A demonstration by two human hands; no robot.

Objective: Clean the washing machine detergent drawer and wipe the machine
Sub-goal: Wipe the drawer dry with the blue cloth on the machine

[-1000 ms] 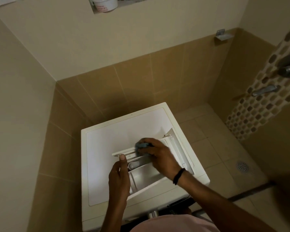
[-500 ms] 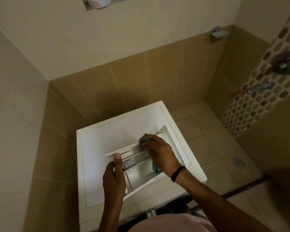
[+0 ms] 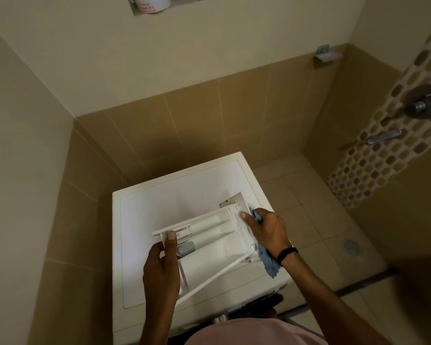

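Observation:
The white detergent drawer lies pulled out on top of the white washing machine, its compartments facing up and a grey cap inside at the left. My left hand grips the drawer's left end, thumb over the rim. My right hand holds a blue cloth against the drawer's right end; the cloth hangs down below my wrist.
The machine stands in a corner of tan tiled walls. To the right is tiled floor with a round drain. Tap fittings stick out of the mosaic wall at right. A white tub sits in a wall niche above.
My right hand with the cloth has moved from the drawer's middle to its right end. The left hand keeps its hold on the left end.

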